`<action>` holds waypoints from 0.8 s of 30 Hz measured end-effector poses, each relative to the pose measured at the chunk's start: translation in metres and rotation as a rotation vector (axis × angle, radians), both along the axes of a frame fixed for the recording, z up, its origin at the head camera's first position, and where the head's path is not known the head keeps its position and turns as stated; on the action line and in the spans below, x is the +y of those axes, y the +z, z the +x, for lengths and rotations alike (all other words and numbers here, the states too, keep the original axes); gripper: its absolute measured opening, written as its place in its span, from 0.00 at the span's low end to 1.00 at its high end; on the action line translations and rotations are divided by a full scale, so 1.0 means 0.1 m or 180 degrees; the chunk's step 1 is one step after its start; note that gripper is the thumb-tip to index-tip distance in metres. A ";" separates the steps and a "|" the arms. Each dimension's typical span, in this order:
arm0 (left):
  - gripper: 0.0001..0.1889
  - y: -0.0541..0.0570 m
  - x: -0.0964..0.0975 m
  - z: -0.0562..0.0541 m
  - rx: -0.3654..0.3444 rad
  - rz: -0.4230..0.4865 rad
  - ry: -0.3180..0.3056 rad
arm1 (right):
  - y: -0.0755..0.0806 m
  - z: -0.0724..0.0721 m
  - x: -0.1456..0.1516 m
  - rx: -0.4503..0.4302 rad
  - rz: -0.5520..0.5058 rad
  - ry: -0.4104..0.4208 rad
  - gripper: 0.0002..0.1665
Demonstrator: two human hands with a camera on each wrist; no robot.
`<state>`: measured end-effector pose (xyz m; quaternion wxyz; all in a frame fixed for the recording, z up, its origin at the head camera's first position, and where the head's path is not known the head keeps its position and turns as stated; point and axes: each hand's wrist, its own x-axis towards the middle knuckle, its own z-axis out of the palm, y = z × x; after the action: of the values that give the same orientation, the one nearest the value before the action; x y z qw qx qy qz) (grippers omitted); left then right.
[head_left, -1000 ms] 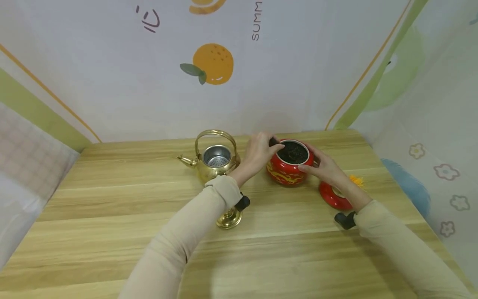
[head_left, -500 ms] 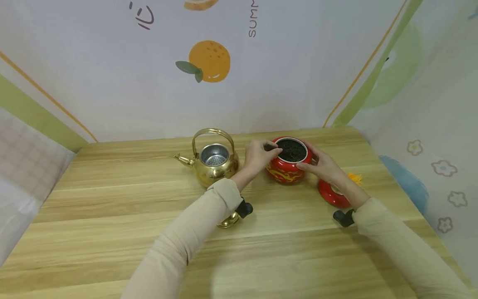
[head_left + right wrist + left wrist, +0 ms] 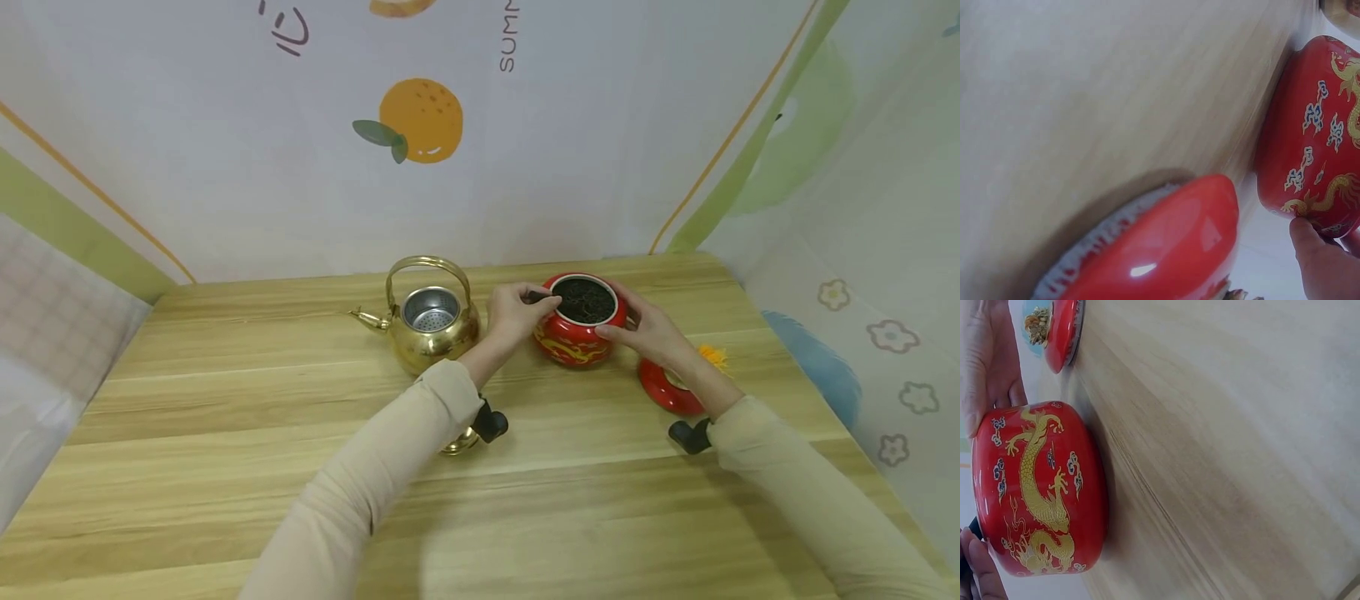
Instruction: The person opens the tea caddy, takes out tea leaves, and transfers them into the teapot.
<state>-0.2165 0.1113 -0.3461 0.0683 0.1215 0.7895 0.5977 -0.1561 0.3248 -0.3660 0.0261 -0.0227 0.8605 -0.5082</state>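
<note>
A red jar [image 3: 576, 346] with a golden dragon stands upright, filled with dark, dry tea leaves [image 3: 585, 302]. My right hand [image 3: 651, 335] holds the jar's right side, thumb near the front rim and fingers behind. At its left rim, my left hand [image 3: 517, 312] pinches a small black scoop [image 3: 975, 529]; most of the scoop is hidden by the fingers. Beneath my right forearm lies the red lid [image 3: 667, 392], with a yellow tassel-like top [image 3: 712, 358]. Left of the jar is a brass kettle [image 3: 427, 346] with an arched handle, its mouth uncovered over a perforated metal strainer [image 3: 431, 318].
A brass kettle lid [image 3: 461, 442] lies on the wooden table [image 3: 225, 467], partly hidden by my left sleeve. Printed cloth [image 3: 570, 150] hangs behind the table and at the sides. The kettle's spout [image 3: 369, 320] points left.
The left hand's grip on the black scoop has turned and lowered slightly at the jar's left rim. The right hand keeps its hold on the jar. The head view has shifted a little.
</note>
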 end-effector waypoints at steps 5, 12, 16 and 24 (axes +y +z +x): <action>0.09 0.00 -0.01 0.00 -0.0058 0.0043 0.0039 | 0.00 -0.01 0.00 -0.0006 -0.0025 0.0013 0.47; 0.09 0.01 -0.03 0.03 -0.0342 0.0381 0.0066 | -0.01 -0.01 -0.01 -0.0010 -0.0017 -0.0008 0.47; 0.09 0.02 -0.06 0.04 -0.0335 0.0441 0.0123 | -0.02 -0.01 0.00 -0.0019 -0.0024 -0.0026 0.47; 0.09 0.01 -0.12 0.06 -0.0421 0.0745 0.0196 | -0.04 0.00 0.02 -0.0025 -0.0002 -0.0020 0.48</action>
<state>-0.2107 0.0995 -0.3448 0.0871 0.0647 0.7115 0.6943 -0.1564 0.3263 -0.3695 0.0279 -0.0179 0.8603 -0.5087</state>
